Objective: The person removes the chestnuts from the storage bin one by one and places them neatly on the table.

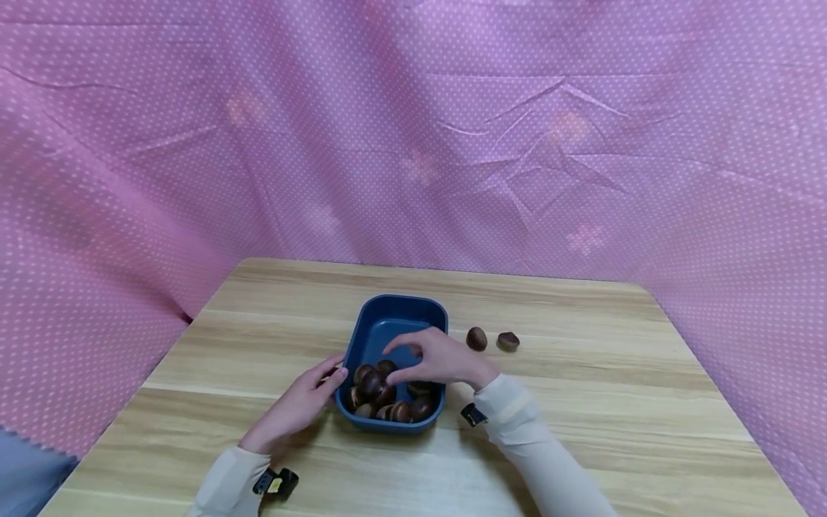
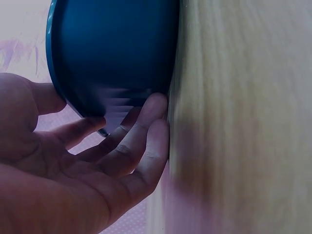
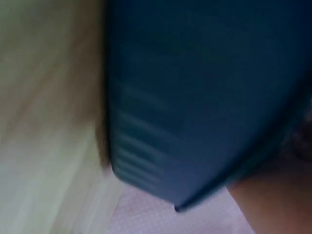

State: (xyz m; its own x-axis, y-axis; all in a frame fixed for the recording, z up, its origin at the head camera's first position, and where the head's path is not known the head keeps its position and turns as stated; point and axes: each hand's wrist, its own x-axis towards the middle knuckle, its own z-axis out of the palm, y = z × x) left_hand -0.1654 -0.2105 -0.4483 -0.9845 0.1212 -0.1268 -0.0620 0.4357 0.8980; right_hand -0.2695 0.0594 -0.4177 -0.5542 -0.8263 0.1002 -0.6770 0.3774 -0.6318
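Note:
A dark blue rectangular container point(image 1: 383, 334) stands on the table, with several brown chestnuts point(image 1: 370, 385) heaped in its near end. At its left side my left hand point(image 1: 300, 402) holds it, the thumb at the rim. From the left wrist view, the bent fingers point(image 2: 152, 114) rest against the outer wall. My right hand point(image 1: 439, 357) reaches over the right rim, thumb and forefinger spread apart above the container, nothing visible between them. Its thumb tip is close to the chestnuts; whether it touches one I cannot tell. The container wall hides most of that hand in the right wrist view.
Two loose chestnuts, a round one point(image 1: 477, 339) and a flatter one point(image 1: 507, 342), lie on the wooden table point(image 1: 601, 373) right of the container. Pink dotted cloth point(image 1: 413, 143) hangs behind the table and along its sides.

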